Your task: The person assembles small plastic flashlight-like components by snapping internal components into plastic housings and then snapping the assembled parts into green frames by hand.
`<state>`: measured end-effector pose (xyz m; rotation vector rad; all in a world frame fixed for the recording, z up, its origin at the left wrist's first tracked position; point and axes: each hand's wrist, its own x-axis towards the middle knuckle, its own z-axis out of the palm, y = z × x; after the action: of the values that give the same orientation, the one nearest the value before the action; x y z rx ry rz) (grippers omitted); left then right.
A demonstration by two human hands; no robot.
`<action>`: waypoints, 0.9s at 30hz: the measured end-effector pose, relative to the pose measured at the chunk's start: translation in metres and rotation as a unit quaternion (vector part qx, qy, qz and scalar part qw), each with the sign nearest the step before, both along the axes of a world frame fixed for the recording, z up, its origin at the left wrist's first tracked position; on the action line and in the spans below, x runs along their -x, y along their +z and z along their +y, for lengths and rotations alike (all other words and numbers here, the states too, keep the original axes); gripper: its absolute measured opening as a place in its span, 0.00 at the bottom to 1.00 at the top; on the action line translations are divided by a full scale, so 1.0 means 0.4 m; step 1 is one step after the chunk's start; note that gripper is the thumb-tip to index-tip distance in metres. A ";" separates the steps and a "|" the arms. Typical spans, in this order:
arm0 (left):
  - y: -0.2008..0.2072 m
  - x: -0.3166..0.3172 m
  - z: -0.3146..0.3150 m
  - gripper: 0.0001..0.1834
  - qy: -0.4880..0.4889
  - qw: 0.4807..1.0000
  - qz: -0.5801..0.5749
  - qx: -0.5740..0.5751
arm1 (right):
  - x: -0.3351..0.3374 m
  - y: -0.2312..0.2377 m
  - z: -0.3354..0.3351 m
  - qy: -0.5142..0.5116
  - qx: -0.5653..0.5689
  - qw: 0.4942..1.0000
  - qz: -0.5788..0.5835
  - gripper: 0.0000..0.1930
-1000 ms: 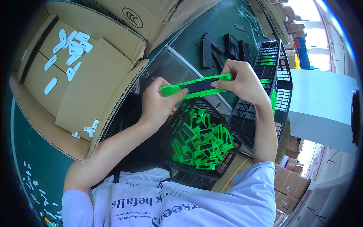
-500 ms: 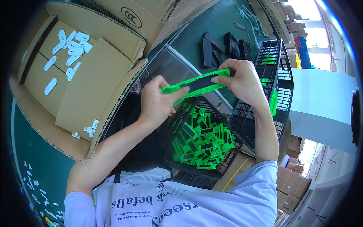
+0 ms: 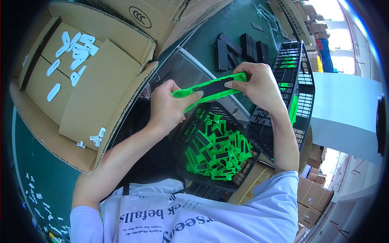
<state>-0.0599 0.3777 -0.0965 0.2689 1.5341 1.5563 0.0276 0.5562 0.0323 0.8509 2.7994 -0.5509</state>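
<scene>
Between my hands is a long green plastic tray-like part (image 3: 227, 95) with a black strip (image 3: 214, 88) lying along its inside. My left hand (image 3: 168, 103) grips its left end, the thumb pressed onto the black strip. At the right end my right hand (image 3: 258, 83) is closed around the part, its thumb also on the strip. Below them a black mesh basket (image 3: 239, 182) holds many green parts with black strips (image 3: 221, 148). Flat black strips (image 3: 252, 49) lie stacked on the green table beyond my right hand.
To the left stands an open cardboard box (image 3: 101, 87) with white oval pieces (image 3: 81, 52). A second black crate (image 3: 306, 81) with green parts rises at the right. Another carton (image 3: 162, 20) stands at the back. White bits (image 3: 38, 196) are scattered on the green surface (image 3: 24, 154) at lower left.
Both hands keep their grip on the green part, nearly still. My right thumb has shifted very slightly left along the black strip.
</scene>
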 end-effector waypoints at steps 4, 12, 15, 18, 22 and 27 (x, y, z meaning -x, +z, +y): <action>0.010 0.003 -0.003 0.23 -0.002 1.000 0.008 0.010 | 0.005 0.006 -0.006 -0.017 0.017 1.000 0.006 0.14; -0.003 -0.003 0.002 0.23 -0.024 0.994 -0.093 -0.045 | -0.020 -0.005 0.047 -0.078 0.282 0.941 0.171 0.14; -0.008 -0.023 0.005 0.25 -0.011 0.993 -0.092 -0.070 | -0.026 -0.013 0.084 -0.075 0.262 0.941 0.198 0.12; -0.012 -0.011 0.001 0.28 0.041 0.991 -0.108 -0.073 | -0.043 0.008 0.149 -0.095 0.188 0.934 0.287 0.12; -0.019 -0.013 0.003 0.25 0.042 0.989 -0.136 -0.041 | -0.084 0.049 0.172 0.115 0.155 0.981 -0.007 0.14; -0.019 -0.017 -0.003 0.16 0.007 0.990 -0.141 -0.026 | -0.135 0.066 0.255 0.001 0.186 0.981 -0.049 0.10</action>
<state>-0.0532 0.3764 -0.1039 0.0637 1.2789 1.5722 0.0817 0.6582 0.0585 0.7697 2.4920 -0.9632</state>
